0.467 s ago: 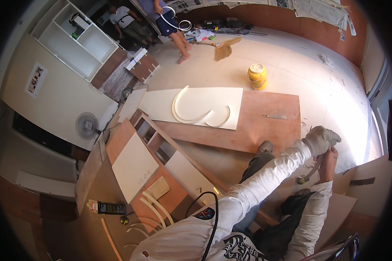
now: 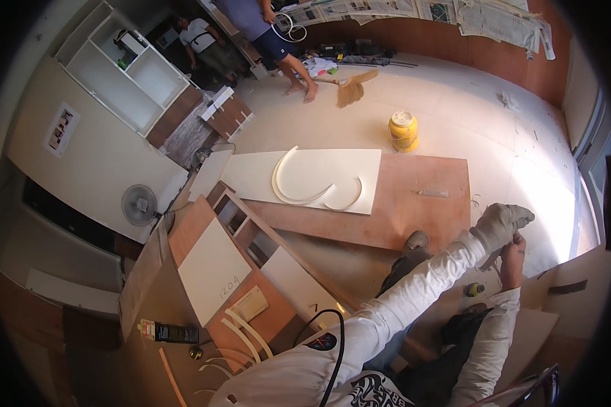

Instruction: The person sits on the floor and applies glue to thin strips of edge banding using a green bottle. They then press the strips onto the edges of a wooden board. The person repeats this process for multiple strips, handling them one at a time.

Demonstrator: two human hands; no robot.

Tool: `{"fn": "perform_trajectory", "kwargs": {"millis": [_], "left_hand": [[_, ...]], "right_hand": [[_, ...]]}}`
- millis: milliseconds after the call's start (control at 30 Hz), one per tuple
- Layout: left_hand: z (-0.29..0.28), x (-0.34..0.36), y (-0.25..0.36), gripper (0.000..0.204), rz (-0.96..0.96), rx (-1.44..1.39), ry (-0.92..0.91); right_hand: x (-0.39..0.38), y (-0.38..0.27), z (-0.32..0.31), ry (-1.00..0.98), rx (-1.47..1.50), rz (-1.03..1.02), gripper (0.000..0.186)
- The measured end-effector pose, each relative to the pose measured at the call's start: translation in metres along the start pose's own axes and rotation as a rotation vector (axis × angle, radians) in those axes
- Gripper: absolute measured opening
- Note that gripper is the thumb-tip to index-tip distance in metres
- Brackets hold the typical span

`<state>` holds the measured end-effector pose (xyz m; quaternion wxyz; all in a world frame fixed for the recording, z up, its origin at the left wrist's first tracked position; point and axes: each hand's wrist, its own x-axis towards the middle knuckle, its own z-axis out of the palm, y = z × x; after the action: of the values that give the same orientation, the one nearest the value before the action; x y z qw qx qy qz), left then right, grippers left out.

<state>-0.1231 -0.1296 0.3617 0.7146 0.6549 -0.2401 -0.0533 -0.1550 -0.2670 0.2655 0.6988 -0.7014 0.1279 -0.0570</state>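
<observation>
My left hand (image 2: 501, 226), in a grey knit glove, is held out at the right with its fingers closed. Just below it, my bare right hand (image 2: 513, 260) is closed with fingertips pinched close to the glove. From between the hands hangs a thin, greyish strip (image 2: 491, 258), partly hidden by my left cuff; its material is unclear. The right fingers appear to grip it, while whatever is in the gloved fingers cannot be made out. On the floor below sits a small black and yellow-green object (image 2: 474, 289), too small to name.
Brown board (image 2: 424, 220) ahead carries a white panel (image 2: 251, 169) with curved strips (image 2: 299, 201). Beyond stand a yellow bucket (image 2: 404, 139) and a straw broom (image 2: 353, 88). A fan (image 2: 139, 205) and open cabinet frame (image 2: 258, 251) are left. Another person (image 2: 288, 51) holds a white loop.
The view has shifted slightly, so the room sits lower. The hanging strip shows less, and the object on the floor now shows apart from it. The person with the loop has stepped right.
</observation>
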Motion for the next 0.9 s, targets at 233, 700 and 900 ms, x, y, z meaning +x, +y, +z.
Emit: {"fn": "perform_trajectory", "kwargs": {"millis": [233, 700, 900], "left_hand": [[-0.003, 0.006, -0.018, 0.03, 0.054, -0.351, 0.088], [0.002, -0.016, -0.005, 0.02, 0.239, -0.003, 0.172], [0.001, -0.015, -0.004, 0.02, 0.261, -0.201, 0.218]], "right_hand": [[0.013, -0.001, 0.01, -0.163, -0.022, 0.062, 0.037], [-0.006, -0.046, 0.028, 0.025, -0.07, -0.019, 0.025], [-0.003, -0.051, 0.021, 0.003, -0.034, 0.129, 0.018]]}}
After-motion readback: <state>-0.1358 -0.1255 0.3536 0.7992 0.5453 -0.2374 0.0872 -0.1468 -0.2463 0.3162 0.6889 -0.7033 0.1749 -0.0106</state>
